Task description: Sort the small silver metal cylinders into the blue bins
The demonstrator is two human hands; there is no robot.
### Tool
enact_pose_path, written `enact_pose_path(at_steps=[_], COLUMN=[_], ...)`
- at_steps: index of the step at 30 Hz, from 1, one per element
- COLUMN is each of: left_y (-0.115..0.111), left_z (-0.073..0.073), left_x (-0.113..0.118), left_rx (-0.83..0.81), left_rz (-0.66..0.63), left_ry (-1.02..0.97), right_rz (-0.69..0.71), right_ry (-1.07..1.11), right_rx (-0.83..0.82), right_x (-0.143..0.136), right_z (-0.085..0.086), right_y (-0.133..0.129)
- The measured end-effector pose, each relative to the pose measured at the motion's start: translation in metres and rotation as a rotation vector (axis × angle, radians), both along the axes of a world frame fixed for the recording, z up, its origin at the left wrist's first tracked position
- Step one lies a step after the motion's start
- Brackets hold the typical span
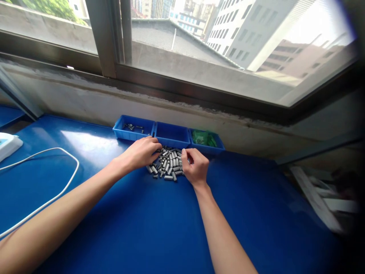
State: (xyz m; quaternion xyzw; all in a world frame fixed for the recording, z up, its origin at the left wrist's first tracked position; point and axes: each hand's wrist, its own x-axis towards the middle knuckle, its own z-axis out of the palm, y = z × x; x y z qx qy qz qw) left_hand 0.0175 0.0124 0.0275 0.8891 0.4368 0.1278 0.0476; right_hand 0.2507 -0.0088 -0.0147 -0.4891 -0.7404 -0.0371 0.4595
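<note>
Left hand [143, 151] slightly parted, right hand [197, 166] curled, contents unclear; stiff, likely slick metal pieces [174, 163] near the bench's [137, 228] far edge, best pinched mid-barrel!

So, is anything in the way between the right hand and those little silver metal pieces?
Nothing visible: the right hand is at the edge of the pile of little silver metal pieces. The blue plastic bins stand behind the pile, not between.
</note>
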Motion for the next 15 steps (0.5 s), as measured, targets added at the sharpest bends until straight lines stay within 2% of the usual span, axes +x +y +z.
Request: enact_pose_path(at_steps=[5,9,15], left_y=[-0.004,-0.014,-0.026], left_z=[-0.007,-0.021,-0.041], left_x=[-0.001,-0.002,-0.01], left_rx=[0.028,0.141,0.16], left_rz=[0.001,0.025,0.097], left_ry=[-0.009,-0.15,-0.268], right_rz=[-0.037,-0.057,-0.031], right_ry=[0.005,-0.013,-0.219], right_rx=[-0.026,-0.029,-0.002], right_x=[-0.001,0.0,-0.01], right_z=[-0.002,-0.003,0.0], right_y=[0.004,0.005,0.002])
